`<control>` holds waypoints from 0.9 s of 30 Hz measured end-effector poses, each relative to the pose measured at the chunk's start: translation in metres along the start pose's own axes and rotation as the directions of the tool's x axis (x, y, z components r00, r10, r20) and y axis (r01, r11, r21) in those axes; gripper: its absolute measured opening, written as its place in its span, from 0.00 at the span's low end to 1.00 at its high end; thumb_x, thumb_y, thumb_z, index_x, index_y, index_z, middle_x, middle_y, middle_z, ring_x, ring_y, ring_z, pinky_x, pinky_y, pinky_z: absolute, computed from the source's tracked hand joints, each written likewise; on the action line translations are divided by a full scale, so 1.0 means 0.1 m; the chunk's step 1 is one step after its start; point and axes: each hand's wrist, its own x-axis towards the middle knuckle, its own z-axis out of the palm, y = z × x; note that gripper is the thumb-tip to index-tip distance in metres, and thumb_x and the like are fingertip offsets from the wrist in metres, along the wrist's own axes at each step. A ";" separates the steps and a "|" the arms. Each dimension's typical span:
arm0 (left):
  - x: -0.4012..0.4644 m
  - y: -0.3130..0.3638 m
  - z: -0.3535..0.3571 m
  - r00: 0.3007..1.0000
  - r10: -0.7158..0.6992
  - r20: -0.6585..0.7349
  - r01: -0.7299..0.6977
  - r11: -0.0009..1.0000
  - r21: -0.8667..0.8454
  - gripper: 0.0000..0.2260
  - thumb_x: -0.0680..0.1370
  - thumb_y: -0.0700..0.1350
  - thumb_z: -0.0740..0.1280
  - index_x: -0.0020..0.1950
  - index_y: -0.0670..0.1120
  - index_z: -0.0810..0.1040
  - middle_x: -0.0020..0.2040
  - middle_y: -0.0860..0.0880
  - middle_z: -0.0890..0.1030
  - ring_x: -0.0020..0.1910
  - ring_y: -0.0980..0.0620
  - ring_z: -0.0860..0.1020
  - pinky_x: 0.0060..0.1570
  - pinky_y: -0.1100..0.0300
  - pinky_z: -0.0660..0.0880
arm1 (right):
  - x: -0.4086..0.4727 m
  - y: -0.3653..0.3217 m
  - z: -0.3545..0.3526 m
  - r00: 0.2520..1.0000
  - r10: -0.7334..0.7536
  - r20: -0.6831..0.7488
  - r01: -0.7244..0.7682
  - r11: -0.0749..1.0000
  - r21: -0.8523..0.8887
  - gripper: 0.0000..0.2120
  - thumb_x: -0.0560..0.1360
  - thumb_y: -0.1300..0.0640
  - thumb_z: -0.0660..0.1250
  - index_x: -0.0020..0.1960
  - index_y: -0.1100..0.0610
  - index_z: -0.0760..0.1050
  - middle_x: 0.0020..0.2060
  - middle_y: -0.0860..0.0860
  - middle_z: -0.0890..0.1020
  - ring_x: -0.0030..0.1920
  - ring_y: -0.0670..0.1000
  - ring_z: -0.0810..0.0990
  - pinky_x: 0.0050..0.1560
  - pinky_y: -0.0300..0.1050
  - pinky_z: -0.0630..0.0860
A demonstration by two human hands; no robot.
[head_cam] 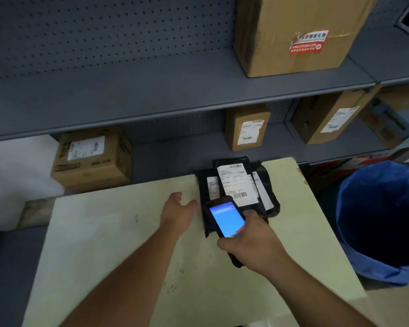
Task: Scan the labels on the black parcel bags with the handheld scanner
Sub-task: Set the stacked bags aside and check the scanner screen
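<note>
A pile of black parcel bags [267,185] lies at the far edge of the pale table [118,232]. The top bag carries a white label [236,182] with barcodes, and labels of the bags beneath peek out on both sides. My right hand [250,244] grips the handheld scanner [226,218], whose blue screen faces up; its front end hovers over the near edge of the top label. My left hand [177,211] is flat on the table just left of the pile, fingers apart, holding nothing.
Grey shelves [175,95] run behind the table, with cardboard boxes [92,159] on the lower shelf and a large box [298,34] above. A blue-lined bin [383,220] stands to the right of the table.
</note>
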 end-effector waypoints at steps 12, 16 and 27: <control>-0.32 -0.79 -0.77 0.990 0.123 -0.074 -0.109 0.979 0.171 0.32 0.80 0.55 0.71 0.82 0.53 0.65 0.82 0.49 0.68 0.78 0.46 0.71 0.73 0.50 0.72 | -0.07 -0.17 0.84 0.999 -0.031 -0.008 0.031 0.999 -0.035 0.27 0.65 0.49 0.78 0.58 0.53 0.69 0.49 0.53 0.80 0.44 0.55 0.84 0.45 0.54 0.84; -0.42 -1.02 -0.86 0.992 0.112 -0.062 -0.098 0.976 0.193 0.34 0.81 0.56 0.71 0.84 0.55 0.62 0.83 0.51 0.65 0.79 0.46 0.69 0.73 0.51 0.71 | -0.09 -0.08 1.09 0.999 -0.017 -0.028 0.016 0.999 -0.031 0.28 0.67 0.51 0.78 0.60 0.56 0.69 0.51 0.54 0.77 0.47 0.57 0.83 0.47 0.53 0.83; -0.59 -1.56 -0.76 0.998 0.061 0.008 -0.062 0.978 0.201 0.35 0.81 0.56 0.68 0.85 0.54 0.58 0.84 0.52 0.63 0.81 0.49 0.67 0.75 0.50 0.70 | -0.20 0.52 1.66 0.991 0.093 -0.092 -0.096 0.995 -0.024 0.35 0.69 0.53 0.79 0.70 0.57 0.67 0.55 0.53 0.73 0.54 0.61 0.80 0.53 0.56 0.83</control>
